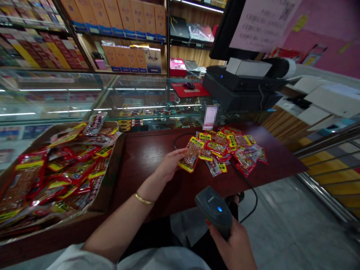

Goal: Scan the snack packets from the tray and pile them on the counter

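Observation:
My left hand (170,164) pinches the edge of a snack packet (192,154) with red and yellow trim and brown sticks showing through its clear front. Beyond that packet lies a loose pile of similar packets (243,155) on the dark red tabletop (143,150). My right hand (232,243) is wrapped round the handle of a dark grey barcode scanner (215,210), whose blue light is lit. The scanner is held low, in front of the table's near edge. To the left, a cardboard box (108,180) is heaped with more such packets.
A black cable (254,191) loops over the table's near edge. Behind the table runs a glass display counter (135,86) bearing a mouse (189,85) on a red mat and a black till (242,90) under a monitor. A metal rack (332,180) stands at right.

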Demonstrator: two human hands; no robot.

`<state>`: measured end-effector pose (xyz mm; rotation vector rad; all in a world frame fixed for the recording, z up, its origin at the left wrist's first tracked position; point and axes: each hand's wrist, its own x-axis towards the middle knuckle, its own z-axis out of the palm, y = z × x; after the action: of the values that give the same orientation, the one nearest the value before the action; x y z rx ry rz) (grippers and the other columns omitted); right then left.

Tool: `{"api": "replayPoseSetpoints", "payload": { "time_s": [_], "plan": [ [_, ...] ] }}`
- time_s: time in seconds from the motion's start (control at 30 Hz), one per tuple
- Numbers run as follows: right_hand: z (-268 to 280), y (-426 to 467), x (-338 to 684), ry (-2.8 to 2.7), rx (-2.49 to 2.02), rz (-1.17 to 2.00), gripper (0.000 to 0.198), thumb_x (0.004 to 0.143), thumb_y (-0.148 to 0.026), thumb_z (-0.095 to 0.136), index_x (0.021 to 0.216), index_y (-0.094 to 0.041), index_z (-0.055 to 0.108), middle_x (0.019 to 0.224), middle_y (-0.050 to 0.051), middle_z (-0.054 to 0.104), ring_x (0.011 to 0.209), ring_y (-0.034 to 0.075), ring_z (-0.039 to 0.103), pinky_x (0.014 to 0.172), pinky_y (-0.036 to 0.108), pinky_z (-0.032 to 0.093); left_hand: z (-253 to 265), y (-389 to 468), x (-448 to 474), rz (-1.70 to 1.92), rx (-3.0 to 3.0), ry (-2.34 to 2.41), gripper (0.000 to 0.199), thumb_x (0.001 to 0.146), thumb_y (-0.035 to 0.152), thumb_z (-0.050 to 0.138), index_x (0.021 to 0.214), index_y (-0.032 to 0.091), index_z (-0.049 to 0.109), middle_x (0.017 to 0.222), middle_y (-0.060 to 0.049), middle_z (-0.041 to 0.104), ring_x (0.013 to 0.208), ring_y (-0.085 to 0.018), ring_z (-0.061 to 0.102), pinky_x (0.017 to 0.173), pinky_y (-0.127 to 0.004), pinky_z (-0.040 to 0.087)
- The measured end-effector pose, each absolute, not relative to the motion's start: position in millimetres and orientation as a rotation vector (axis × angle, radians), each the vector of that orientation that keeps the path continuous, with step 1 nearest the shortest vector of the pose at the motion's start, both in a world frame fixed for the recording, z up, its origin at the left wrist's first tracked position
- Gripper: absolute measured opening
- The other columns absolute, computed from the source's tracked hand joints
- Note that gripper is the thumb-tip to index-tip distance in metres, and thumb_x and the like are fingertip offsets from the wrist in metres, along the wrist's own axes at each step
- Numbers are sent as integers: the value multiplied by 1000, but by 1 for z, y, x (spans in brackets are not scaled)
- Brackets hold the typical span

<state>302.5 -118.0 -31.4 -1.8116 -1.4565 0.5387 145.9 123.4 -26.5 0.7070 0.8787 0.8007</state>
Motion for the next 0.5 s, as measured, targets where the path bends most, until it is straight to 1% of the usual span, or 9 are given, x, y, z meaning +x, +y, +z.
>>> {"api": "replayPoseSetpoints", "payload": {
  "time_s": [0.1,0.17,0.23,0.27,0.33,0.4,0.5],
  "plan": [
    [-29,-126,307,-1360,-1823,526,28,86,-46,65,84,-20,76,73,7,79,65,25,74,65,30,61,-8,134,222,742,748,819,26,82,13,66,107,15,74,91,-6,77,71,-14,70,66,-25,58],
    [-28,-131,307,-1295,-1834,506,30,85,-49,66,80,-21,75,70,6,78,62,24,72,66,31,60,5,145,263,721,794,804,22,81,12,66,103,13,73,87,-7,76,75,-17,71,69,-28,59],
    [-28,-134,305,-1240,-1847,488,32,85,-51,66,79,-21,75,68,5,77,58,23,69,66,32,60,14,151,287,732,850,824,21,80,9,68,99,13,73,86,-8,75,80,-19,71,74,-30,58],
    [-29,-135,305,-1229,-1846,485,34,85,-53,65,79,-21,76,68,5,77,58,23,69,66,32,60,17,150,290,755,881,841,22,79,7,68,99,14,73,89,-8,76,85,-19,71,78,-29,57],
    [-33,-137,304,-1223,-1850,481,38,85,-57,65,79,-21,76,69,6,77,59,24,70,66,32,59,19,141,276,821,926,879,26,78,3,67,100,15,73,99,-7,76,95,-19,69,87,-28,54],
    [-42,-140,305,-1243,-1879,484,43,85,-62,62,79,-21,77,69,7,78,61,26,72,61,32,58,20,123,236,905,1028,891,30,80,2,65,105,16,74,106,-7,76,99,-18,69,91,-28,52],
    [-61,-141,310,-1340,-2008,427,52,83,-71,57,81,-22,76,68,8,77,60,29,73,52,33,55,29,87,146,1095,1475,952,30,88,13,61,114,18,74,113,-9,76,101,-21,69,89,-30,53]
  ]
}}
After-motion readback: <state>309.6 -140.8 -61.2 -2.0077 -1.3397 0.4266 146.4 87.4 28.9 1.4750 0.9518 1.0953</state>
